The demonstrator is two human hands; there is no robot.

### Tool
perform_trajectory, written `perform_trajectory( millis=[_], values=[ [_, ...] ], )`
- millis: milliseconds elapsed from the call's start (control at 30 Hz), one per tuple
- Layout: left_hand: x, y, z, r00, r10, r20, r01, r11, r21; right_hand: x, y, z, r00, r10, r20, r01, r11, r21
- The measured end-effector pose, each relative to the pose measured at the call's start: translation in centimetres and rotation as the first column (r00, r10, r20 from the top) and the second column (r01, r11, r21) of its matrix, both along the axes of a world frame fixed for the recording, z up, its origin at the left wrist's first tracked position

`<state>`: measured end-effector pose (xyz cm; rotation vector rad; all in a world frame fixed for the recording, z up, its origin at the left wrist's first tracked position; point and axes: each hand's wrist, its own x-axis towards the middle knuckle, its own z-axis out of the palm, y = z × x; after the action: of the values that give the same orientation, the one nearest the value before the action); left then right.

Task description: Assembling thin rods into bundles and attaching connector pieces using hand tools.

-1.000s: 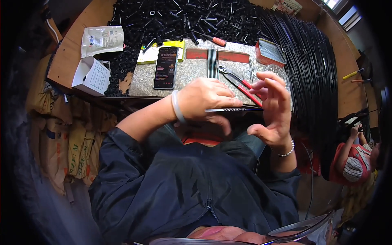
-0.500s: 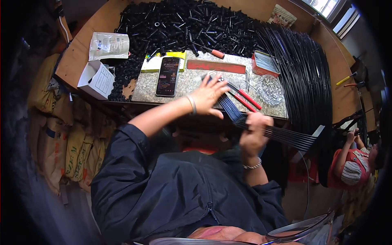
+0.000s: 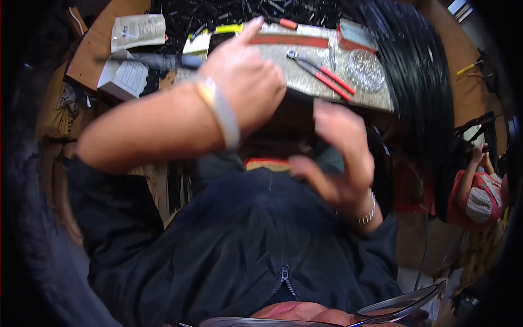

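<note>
My left hand (image 3: 242,82) is raised over the front of the workbench, its index finger stretched out and the other fingers curled. A blurred bundle of thin black rods (image 3: 163,61) sticks out leftward from behind it; the hand appears closed on the bundle, though the grip itself is hidden. My right hand (image 3: 348,147), smeared by motion, hangs in front of the bench edge with thumb and fingers apart and nothing between them. Red-handled pliers (image 3: 321,75) lie on the stone-patterned board (image 3: 376,103) beyond it. A phone (image 3: 220,39) is mostly covered by my left hand.
Black tubular parts (image 3: 218,12) are heaped at the back. Long black rods (image 3: 417,71) drape over the bench on the right, near a glass dish (image 3: 366,70) and a tin (image 3: 357,35). A white box (image 3: 122,76) and a pouch (image 3: 139,31) stand left. A person in red (image 3: 476,193) is at the far right.
The rod bundle has swung from the right side to the left, with my left hand. My right hand has let go of it and opened. The pliers lie uncovered, and the view has shifted.
</note>
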<state>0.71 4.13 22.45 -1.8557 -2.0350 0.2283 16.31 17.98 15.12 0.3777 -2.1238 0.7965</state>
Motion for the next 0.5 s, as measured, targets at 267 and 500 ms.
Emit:
perform_trajectory(
  millis=[267, 500],
  values=[
    [3.1, 2.5, -1.7, 0.846, -0.184, -0.500, 0.112, 0.979, -0.170, -7.1, 0.7, -10.4, 0.905, 0.196, 0.378, -0.032, 0.916, -0.399],
    [-2.1, 2.8, -3.0, 0.812, -0.491, 0.315, 0.170, 0.716, 0.677, -6.2, -0.3, -16.6, 0.742, 0.631, 0.228, -0.067, 0.408, -0.911]
  ],
)
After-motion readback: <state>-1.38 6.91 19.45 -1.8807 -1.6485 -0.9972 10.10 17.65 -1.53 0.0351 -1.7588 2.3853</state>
